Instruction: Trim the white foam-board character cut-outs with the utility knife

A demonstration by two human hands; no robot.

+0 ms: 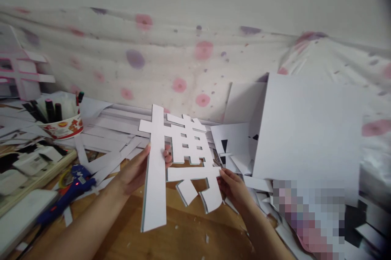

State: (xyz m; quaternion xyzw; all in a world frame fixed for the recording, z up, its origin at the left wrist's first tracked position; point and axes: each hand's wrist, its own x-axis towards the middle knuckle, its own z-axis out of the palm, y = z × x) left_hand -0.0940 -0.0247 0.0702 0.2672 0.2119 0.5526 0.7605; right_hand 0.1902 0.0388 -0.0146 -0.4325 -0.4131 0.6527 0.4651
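Observation:
A white foam-board Chinese character (157,195), with square cut-out gaps and a greenish side edge, is held up above the wooden table, tilted toward me. My left hand (136,170) grips its long vertical stroke, thumb along the left edge and fingertips showing past the right edge. On the other side, my right hand (233,186) pinches the end of the wide horizontal bar; some of its fingers are hidden behind the board. Both hands are closed on this one piece.
To the left are a blue glue gun (73,191) with a lit red light, a power strip (69,160) with white plugs, and a tub of markers (62,130). White strips (113,125) litter the back. Large white boards (308,130) lean at right.

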